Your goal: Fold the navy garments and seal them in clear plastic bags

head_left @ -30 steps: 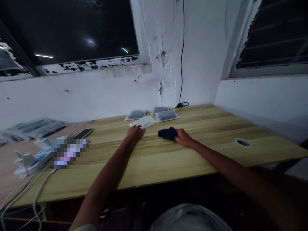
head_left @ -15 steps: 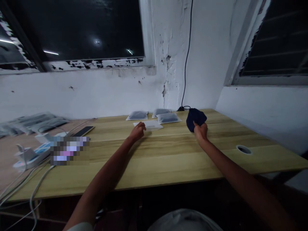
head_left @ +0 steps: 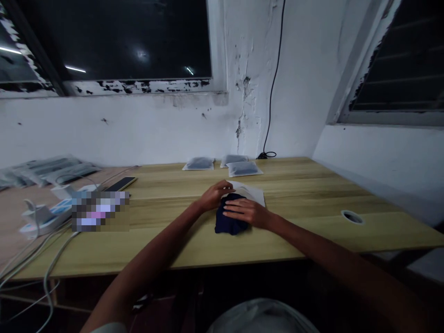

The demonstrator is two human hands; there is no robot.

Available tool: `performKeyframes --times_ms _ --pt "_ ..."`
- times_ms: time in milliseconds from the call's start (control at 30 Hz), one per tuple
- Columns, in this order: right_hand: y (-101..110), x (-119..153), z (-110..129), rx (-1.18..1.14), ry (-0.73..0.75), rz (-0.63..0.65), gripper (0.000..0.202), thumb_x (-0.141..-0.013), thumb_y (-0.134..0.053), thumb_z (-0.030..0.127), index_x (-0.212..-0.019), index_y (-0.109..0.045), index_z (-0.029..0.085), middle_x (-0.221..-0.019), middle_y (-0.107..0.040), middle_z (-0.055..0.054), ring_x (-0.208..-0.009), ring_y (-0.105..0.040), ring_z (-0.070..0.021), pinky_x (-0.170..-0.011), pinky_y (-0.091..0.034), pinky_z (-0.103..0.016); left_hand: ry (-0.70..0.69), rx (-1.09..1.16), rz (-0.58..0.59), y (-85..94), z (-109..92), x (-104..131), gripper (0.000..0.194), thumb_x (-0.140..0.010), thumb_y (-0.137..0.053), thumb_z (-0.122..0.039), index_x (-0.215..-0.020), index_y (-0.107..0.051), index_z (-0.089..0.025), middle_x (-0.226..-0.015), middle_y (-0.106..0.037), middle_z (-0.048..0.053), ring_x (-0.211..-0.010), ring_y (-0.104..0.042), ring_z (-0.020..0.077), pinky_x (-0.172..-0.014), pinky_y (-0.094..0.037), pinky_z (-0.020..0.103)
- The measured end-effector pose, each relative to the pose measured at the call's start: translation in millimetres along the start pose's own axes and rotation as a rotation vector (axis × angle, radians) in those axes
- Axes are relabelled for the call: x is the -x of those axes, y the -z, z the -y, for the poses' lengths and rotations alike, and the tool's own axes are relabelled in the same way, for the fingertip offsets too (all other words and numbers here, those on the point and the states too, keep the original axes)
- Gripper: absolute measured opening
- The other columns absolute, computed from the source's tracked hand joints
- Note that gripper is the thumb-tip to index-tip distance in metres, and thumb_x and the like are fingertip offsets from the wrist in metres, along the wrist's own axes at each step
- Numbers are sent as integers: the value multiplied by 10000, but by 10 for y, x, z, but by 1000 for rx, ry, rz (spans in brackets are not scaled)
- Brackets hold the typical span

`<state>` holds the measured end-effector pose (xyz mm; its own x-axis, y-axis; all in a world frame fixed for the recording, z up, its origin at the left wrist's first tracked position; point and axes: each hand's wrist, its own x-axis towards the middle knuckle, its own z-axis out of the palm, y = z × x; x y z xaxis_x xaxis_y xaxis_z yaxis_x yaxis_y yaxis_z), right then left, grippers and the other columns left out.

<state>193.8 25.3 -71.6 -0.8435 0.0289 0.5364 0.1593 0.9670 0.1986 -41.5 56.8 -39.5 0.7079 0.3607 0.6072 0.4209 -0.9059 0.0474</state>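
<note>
Bench [head_left: 294,243], wood-grain top in pale yellow-brown; runs to a white, peeling wall [head_left: 156,129].

Along the back: three frosted, translucent packets with dark contents. One [head_left: 199,163] lies apart to the left; a second [head_left: 234,159] is set at the rear; a third [head_left: 245,169] lies just in front of the second, partly covering it. To their right, a thin black cable [head_left: 271,101] hangs down the wall and ends in a small loop on the bench.

Left end: a pile of frosted packets [head_left: 52,170]; a dark, flat, slab-shaped phone [head_left: 121,183]; a white power strip [head_left: 45,226] bearing plugs, with pale cables trailing over the near edge. Beside these, a pixelated patch hides what lies there. Right end: a round, white-rimmed cable hole [head_left: 353,217].

Centre, near the front edge: one crumpled piece of dark navy cloth [head_left: 229,225], lying on the bench between the arms. Behind it, a flat white bag [head_left: 255,194], its near side partly hidden by the cloth and the right hand.

Left hand [head_left: 217,195]: fingers curled at the left side of bag and cloth; whether they pinch either, one cannot tell.

Right hand [head_left: 251,212]: fingers stretched out, slightly spread, laid across the top of the cloth.
</note>
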Motion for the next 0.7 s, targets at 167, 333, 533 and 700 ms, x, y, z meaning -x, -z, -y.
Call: performKeyframes --times_ms 167,333,533,700 --pt "-123 168 -262 -232 -310 -7 563 -846 -476 6 -1377 -507 188 -1395 -545 -114 -1325 -471 -211 -1114 -395 -443 37 -90 43 -263 79 54 317 -901 -480 -198 -1175 -633 -158 -1087 -628 110 -999 -594 192 -872 -508 318" --pt "-124 231 -367 -373 -375 -5 661 -773 -490 -14 -1390 -494 225 -1435 -506 -92 -1347 -441 -216 -1138 -347 -463 85 -189 28 -355 83 47 303 -923 -474 -208 -1174 -634 -149 -1073 -632 111 -975 -594 195 -876 -498 317" --pt "-22 187 -276 -344 -427 32 717 -723 -453 -50 -1379 -511 231 -1434 -509 -78 -1345 -442 -199 -1143 -340 -433 125 -279 32 -371 112 52 313 -935 -504 -226 -1210 -643 -175 -1095 -632 125 -995 -580 215 -898 -481 360" --pt "-75 197 -270 -248 -501 64 732 -738 -447 -69 -1378 -514 279 -1436 -509 -54 -1320 -471 -191 -1115 -382 -396 292 -321 141 -385 180 35 271 -889 -558 -169 -1103 -713 -231 -1233 -619 99 -1126 -546 230 -965 -468 377"
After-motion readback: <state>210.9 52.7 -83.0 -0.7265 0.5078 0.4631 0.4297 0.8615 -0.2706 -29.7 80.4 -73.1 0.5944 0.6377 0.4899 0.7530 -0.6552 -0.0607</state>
